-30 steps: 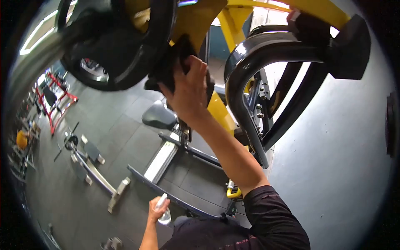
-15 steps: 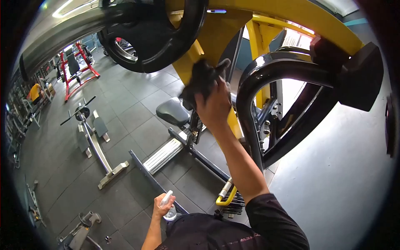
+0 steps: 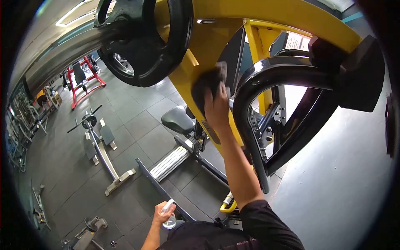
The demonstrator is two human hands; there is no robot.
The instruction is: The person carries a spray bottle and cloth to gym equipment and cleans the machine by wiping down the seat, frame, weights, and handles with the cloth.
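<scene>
My right hand [image 3: 217,108] reaches up and forward, its fingers closed on a dark cloth [image 3: 205,89], which is blurred. The cloth lies against the yellow upright beam [image 3: 183,89] of a gym machine. Low in the view, my left hand [image 3: 161,213] grips a clear spray bottle [image 3: 170,221] by its neck, below the white trigger head. A black weight plate [image 3: 160,62] hangs on the machine just left of the cloth. To the right of my right forearm curves a thick black tube frame [image 3: 246,96].
Beneath the beam are a black padded seat [image 3: 178,118] and a ribbed footplate [image 3: 173,162]. A T-bar row machine [image 3: 104,154] stands on the tiled floor [image 3: 133,125] at left. Farther back is a red machine [image 3: 89,81]. A black block [image 3: 362,75] juts out at upper right.
My right hand and the cloth have shifted slightly down the yellow beam, off its left edge and more onto its face. The camera view has tilted a little. My left hand still holds the bottle.
</scene>
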